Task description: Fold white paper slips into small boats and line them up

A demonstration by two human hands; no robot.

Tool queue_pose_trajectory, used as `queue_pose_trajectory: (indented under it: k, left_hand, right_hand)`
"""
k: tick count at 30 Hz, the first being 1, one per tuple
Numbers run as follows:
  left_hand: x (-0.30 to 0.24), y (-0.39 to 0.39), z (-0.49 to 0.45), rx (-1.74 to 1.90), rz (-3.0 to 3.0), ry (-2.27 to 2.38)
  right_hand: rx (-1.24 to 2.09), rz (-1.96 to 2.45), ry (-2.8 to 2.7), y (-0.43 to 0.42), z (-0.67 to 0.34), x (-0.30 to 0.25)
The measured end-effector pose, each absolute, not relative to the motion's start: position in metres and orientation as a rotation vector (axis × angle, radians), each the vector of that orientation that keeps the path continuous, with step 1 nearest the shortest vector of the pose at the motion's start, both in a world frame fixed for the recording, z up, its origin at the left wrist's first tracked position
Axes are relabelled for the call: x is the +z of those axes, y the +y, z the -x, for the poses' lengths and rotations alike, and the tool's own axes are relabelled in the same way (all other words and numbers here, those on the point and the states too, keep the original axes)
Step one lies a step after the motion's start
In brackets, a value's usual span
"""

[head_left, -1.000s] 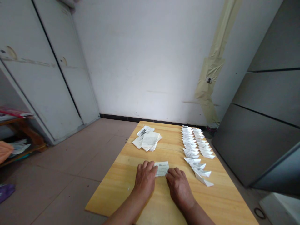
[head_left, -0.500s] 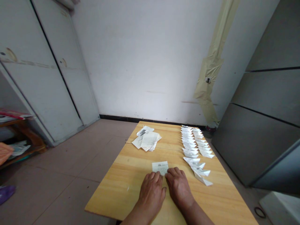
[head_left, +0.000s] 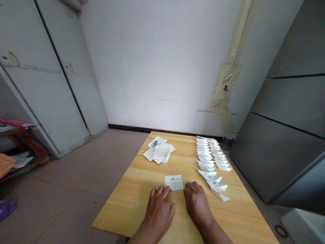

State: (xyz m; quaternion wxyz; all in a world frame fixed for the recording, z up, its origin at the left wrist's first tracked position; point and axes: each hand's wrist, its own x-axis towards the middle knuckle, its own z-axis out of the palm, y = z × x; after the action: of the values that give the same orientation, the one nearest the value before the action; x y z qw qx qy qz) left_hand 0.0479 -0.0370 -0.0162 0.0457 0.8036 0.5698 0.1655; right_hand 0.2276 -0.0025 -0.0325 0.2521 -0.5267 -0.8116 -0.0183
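A small printed sheet of paper (head_left: 174, 181), seemingly folded, lies flat on the wooden table in front of me. My left hand (head_left: 160, 208) rests palm down at its near left corner, fingertips touching the edge and thumb held apart. At the near right corner sits my right hand (head_left: 197, 203), palm down with bent fingers at the paper's edge; its thumb is mostly hidden. Neither hand lifts the sheet. Right of my right hand stand rows of folded paper pieces (head_left: 206, 157) with pointed ends.
A loose pile of printed papers (head_left: 162, 152) lies at the table's far left. The wooden table (head_left: 122, 206) stands before a white wall (head_left: 157, 67). Grey panels (head_left: 284, 149) rise on the right, and white cabinet doors (head_left: 48, 95) on the left.
My hands have moved apart, the left one leftward and the right one rightward, along the sheet's near edge. More of the sheet shows now; it has stayed in place.
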Motion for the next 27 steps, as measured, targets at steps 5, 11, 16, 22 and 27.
queue_pose_trajectory:
  k: [5,11,16,22,27]
  left_hand:
    - [-0.012,-0.038,-0.048,0.465,-2.457,1.743]
    - [-0.013,-0.037,-0.05,0.45,-2.447,1.756]
    - [-0.012,-0.038,-0.049,0.474,-2.456,1.766]
    - [-0.012,-0.04,-0.048,0.479,-2.444,1.789]
    - [-0.013,-0.041,-0.048,0.505,-2.417,1.813]
  right_hand:
    - [-0.062,1.273,-2.224,-0.006,-0.221,-0.023]
    - [0.001,1.13,-2.4,-0.008,-0.208,-0.017]
    - [0.065,1.173,-2.388,-0.006,-0.208,-0.021]
    - [0.103,1.211,-2.342,-0.004,-0.212,-0.026]
    - [0.127,1.209,-2.314,-0.004,-0.213,-0.028]
